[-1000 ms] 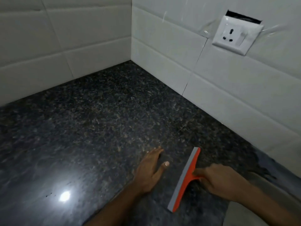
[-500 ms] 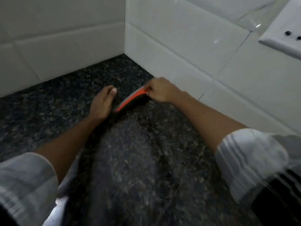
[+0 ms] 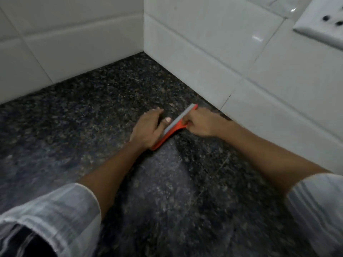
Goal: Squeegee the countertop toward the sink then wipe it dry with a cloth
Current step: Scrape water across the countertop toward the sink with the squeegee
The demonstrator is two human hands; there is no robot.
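Note:
An orange squeegee (image 3: 174, 127) with a grey blade lies edge-down on the dark speckled granite countertop (image 3: 83, 127), near the right tiled wall. My right hand (image 3: 202, 123) is closed around its handle. My left hand (image 3: 148, 128) rests flat on the counter against the blade's left side, fingers spread, thumb touching the blade. A duller, streaked patch of counter stretches from the squeegee back toward me. No sink or cloth is in view.
White tiled walls (image 3: 204, 58) meet in a corner (image 3: 143, 51) at the back of the counter. A white wall socket (image 3: 323, 23) sits at the upper right. My white sleeves fill the lower corners.
Both hands and the squeegee reached far toward the corner, then drew back a little along the right wall. The camera leaned in closer over the counter.

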